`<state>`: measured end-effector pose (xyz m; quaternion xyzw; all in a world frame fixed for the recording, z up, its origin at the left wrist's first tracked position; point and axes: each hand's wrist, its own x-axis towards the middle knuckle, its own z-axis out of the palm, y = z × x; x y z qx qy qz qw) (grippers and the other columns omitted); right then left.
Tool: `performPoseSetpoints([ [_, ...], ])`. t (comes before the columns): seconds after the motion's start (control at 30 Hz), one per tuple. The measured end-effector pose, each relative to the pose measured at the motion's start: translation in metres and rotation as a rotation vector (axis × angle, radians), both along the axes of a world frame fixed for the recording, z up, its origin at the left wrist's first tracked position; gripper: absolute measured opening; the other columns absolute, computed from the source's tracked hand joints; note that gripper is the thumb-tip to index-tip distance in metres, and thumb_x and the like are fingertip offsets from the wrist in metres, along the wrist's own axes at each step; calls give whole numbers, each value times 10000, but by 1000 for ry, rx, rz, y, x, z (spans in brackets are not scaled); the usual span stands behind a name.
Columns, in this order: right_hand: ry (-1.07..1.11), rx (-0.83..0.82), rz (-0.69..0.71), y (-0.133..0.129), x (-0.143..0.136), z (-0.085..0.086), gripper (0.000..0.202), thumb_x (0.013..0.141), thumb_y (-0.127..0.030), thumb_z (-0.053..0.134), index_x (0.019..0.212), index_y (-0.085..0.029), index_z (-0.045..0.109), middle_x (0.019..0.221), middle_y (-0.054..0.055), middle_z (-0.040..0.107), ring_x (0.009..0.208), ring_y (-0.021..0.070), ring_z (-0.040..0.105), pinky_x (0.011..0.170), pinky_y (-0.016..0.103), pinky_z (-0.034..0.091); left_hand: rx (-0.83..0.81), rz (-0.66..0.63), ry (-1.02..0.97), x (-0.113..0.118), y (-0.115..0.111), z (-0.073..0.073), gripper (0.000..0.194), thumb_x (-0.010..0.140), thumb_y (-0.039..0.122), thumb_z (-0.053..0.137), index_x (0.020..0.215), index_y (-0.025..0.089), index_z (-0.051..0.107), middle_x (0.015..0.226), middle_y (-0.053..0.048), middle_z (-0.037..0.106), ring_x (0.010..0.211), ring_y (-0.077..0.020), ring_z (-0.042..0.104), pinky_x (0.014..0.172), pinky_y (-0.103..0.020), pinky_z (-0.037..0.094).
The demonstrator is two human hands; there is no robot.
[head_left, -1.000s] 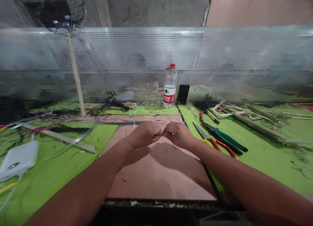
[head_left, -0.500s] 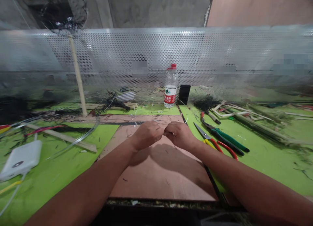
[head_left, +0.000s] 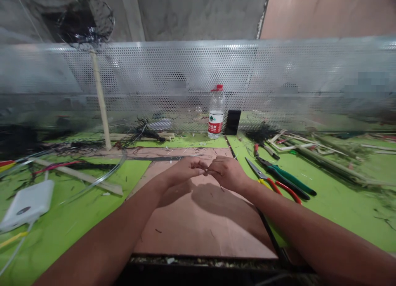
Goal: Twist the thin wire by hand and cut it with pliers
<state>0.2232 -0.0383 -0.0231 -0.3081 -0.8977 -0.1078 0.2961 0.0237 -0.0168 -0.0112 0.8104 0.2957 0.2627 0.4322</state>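
Over the wooden board [head_left: 198, 220], my left hand [head_left: 185, 170] and my right hand [head_left: 225, 172] meet at the fingertips. Both are closed in a pinch on something too small to make out. A short dark strand hangs below the right hand's fingers. The left hand's fingers are a little spread behind its pinching thumb. Right of my right hand lie scissors [head_left: 267, 180] with red and yellow handles and pliers [head_left: 287, 176] with green handles.
A water bottle [head_left: 215, 117] and a black phone [head_left: 233, 122] stand before a perforated metal screen [head_left: 148, 79]. At left are a white power bank [head_left: 29, 203], a bamboo stick [head_left: 100, 100] and dark wires. Bamboo strips [head_left: 334, 162] lie at right.
My left hand has shifted slightly left and its fingers have loosened from a tighter fist. The right hand stays nearly in place. The view has tilted up slightly.
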Motion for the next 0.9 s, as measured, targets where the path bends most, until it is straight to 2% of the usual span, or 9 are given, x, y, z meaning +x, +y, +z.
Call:
performPoseSetpoints([
  [0.2, -14, -16, 27, 1, 1, -1, 162, 818, -151, 526, 788, -205, 675, 759, 27, 667, 736, 153, 554, 686, 269, 374, -151, 46, -101, 4, 2, -9, 217, 714, 118, 569, 927, 146, 597, 911, -51, 638, 840, -124, 587, 798, -279, 460],
  [0.4, 11, 4, 35, 4, 1, -1, 162, 823, -152, 517, 766, -201, 661, 747, 32, 661, 724, 154, 546, 683, 276, 376, -205, 95, -113, 4, 1, -6, 280, 719, 154, 589, 999, 146, 574, 934, -74, 632, 835, -131, 580, 767, -277, 461],
  [0.5, -17, 11, 68, 0, -1, 3, 169, 836, -167, 506, 767, -195, 657, 745, 42, 657, 707, 153, 539, 681, 281, 373, -183, 9, -69, 2, 2, -3, 281, 763, 203, 569, 1043, 181, 569, 976, -66, 627, 883, -137, 571, 785, -279, 446],
  [0.6, -62, 36, 87, -5, -3, 8, 167, 835, -164, 504, 754, -183, 648, 713, 43, 638, 679, 152, 519, 650, 283, 357, -105, -115, 20, -2, 4, -3, 180, 811, 297, 535, 928, 184, 612, 920, -44, 627, 831, -131, 559, 748, -260, 432],
  [0.73, -77, 32, 103, -10, -5, 11, 189, 837, -140, 488, 747, -187, 646, 683, 35, 612, 664, 147, 505, 636, 278, 342, -72, -97, 145, -7, 6, -5, 325, 828, 441, 490, 787, 146, 617, 729, -36, 587, 653, -123, 511, 596, -238, 402],
  [0.9, -70, 23, 124, -8, -4, 10, 198, 846, -143, 476, 761, -194, 648, 696, 33, 614, 668, 145, 508, 660, 279, 349, -91, -98, 170, -10, 5, -5, 323, 811, 461, 507, 801, 152, 599, 723, -20, 560, 630, -113, 486, 574, -228, 388],
])
